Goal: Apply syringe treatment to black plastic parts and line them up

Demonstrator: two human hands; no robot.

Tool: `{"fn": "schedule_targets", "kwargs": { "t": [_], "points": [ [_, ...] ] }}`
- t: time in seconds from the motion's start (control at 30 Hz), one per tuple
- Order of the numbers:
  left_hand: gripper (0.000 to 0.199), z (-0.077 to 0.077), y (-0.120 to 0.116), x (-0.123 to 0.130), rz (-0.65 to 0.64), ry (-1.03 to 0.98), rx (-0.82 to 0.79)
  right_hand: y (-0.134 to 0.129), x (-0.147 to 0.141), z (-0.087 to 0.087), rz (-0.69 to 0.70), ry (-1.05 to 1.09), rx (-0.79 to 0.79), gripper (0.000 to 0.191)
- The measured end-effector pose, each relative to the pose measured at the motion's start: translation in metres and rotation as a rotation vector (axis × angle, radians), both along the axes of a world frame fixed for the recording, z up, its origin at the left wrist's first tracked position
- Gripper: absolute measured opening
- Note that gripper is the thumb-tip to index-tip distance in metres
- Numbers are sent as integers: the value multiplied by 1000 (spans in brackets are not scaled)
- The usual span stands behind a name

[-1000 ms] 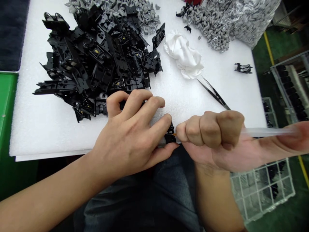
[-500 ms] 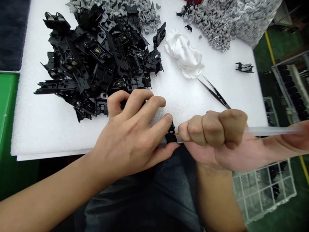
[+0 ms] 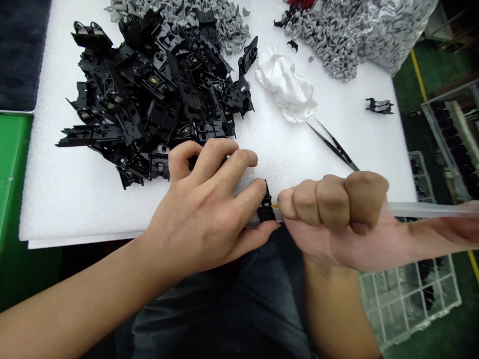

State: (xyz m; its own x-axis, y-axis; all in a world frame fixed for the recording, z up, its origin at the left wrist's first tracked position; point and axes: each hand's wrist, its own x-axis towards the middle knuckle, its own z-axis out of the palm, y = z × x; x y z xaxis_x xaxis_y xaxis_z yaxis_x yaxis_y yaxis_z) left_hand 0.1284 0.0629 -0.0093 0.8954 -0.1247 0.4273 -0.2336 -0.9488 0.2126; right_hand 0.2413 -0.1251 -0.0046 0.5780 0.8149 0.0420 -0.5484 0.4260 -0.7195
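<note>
My left hand (image 3: 205, 204) rests at the table's front edge, with curled fingers and its thumb pressed towards the forefinger. Between them a small black plastic part (image 3: 266, 209) shows; most of it is hidden under the hand. Close by on the right, my right hand (image 3: 333, 209) is a fist with the thumb stretched out. It grips a thin tool with a translucent whitish shaft (image 3: 415, 209) that sticks out to the right, blurred at its far end. Its narrow orange tip (image 3: 276, 206) points at the black part. What kind of tool it is, I cannot tell.
A heap of black plastic parts (image 3: 160, 94) covers the table's left side. Grey clips (image 3: 333, 60) lie at the back, some in a clear bag (image 3: 392, 35). Nearby are a white cloth (image 3: 286, 87), tweezers (image 3: 333, 144) and one black part (image 3: 379, 105). A wire basket (image 3: 411, 304) stands below right.
My right fist has shifted slightly to the right, and the tool's far end has dropped a little. The left hand keeps its grip on the black part.
</note>
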Motion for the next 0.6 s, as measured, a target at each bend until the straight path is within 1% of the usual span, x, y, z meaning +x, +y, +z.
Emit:
{"fn": "schedule_targets", "kwargs": {
  "t": [0.07,0.13,0.27,0.4,0.5,0.6],
  "points": [
    [39,0,0,-1,5,14,-3,1,0,0,-66,-47,30,72],
    [38,0,0,-1,9,29,-12,4,-3,-1,-97,-78,42,72],
    [38,-1,0,-1,7,14,-12,7,-7,-2,-122,-104,51,70],
    [37,-1,0,0,11,25,-18,6,-7,-3,-117,-95,45,70],
    [38,0,-1,-1,5,22,-22,8,-8,0,-127,-102,44,67],
    [39,1,-1,0,-3,26,-11,12,-9,4,-154,-169,20,64]
  ]
}}
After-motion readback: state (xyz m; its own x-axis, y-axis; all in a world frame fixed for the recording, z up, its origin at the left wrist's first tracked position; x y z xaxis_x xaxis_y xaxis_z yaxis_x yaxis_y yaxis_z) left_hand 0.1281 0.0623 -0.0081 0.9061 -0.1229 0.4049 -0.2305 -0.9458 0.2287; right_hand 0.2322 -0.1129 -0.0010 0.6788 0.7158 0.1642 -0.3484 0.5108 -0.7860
